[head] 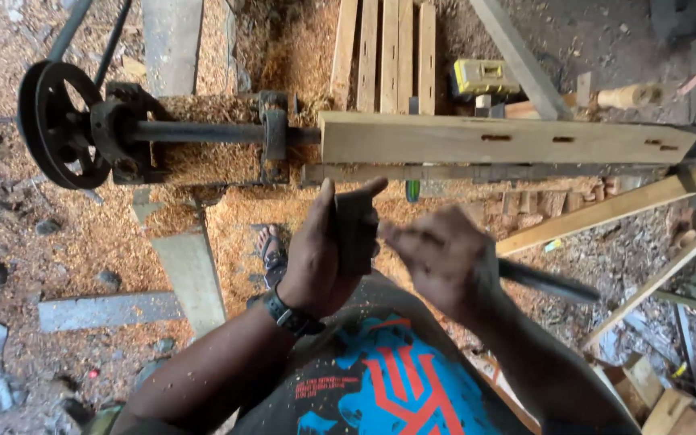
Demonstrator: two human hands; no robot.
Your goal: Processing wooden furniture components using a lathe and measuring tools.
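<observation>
My left hand (316,258) wraps a dark block (354,229) upright in a firm grip, giving a steady face; my right hand (445,262) closes on a long dark tool (549,283), its tip meeting the block, just below the squared beam (501,138) on the lathe.

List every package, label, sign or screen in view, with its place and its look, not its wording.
Yellow case: on the ground beyond the wooden beam, upper middle; boxy, yellow with dark trim.
Shirt print: on the person's dark shirt, bottom centre; blue and red shapes, small red lettering.
No signs or screens.
</observation>
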